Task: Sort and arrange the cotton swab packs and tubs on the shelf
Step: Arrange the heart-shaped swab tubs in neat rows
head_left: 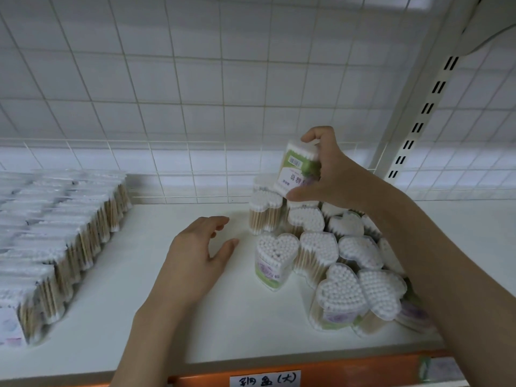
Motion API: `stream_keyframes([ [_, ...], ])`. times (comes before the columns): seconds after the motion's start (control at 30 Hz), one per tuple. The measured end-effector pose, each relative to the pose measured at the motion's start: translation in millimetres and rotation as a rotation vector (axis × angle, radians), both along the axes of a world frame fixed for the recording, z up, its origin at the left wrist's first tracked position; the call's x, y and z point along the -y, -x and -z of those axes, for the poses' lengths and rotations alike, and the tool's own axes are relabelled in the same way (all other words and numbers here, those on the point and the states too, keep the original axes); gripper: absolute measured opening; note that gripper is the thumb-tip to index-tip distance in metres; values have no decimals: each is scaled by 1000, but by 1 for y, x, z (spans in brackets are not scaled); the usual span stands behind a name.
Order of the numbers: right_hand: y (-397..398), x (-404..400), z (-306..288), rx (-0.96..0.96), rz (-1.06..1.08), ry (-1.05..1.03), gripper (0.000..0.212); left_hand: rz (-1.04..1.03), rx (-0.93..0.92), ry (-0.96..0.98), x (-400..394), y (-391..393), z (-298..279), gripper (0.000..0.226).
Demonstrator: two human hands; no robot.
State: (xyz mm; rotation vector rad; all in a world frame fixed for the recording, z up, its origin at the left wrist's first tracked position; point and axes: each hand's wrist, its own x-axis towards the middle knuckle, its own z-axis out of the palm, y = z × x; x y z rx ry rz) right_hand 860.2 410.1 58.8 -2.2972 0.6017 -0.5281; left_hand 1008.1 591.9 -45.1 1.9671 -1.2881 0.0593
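Observation:
My right hand point(332, 171) grips a heart-shaped tub of cotton swabs point(297, 167) with a green label, tilted, lifted above the back of a cluster of several similar tubs point(329, 255) standing on the white shelf point(156, 303). My left hand point(195, 258) hovers open over the bare middle of the shelf, just left of the cluster, holding nothing. Rows of flat cotton swab packs point(58, 233) with wooden sticks stand at the left of the shelf.
A white wire grid panel point(195, 93) backs the shelf, with a low wire rail point(178, 188) along its rear. A slotted white upright point(413, 129) rises at the right. An orange price strip point(335, 370) with a handwritten label point(265, 379) runs along the front edge.

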Motion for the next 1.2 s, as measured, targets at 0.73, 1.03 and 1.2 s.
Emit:
stream_keyframes([
  [0.73, 10, 7, -2, -133, 51, 271, 63, 152, 376, -392, 81, -14, -21, 59],
  [1.03, 0, 0, -11, -129, 54, 312, 69, 118, 356, -369, 70, -23, -28, 35],
  [1.2, 1, -2, -14, -151, 43, 352, 57, 206, 219, -364, 71, -28, -32, 30],
])
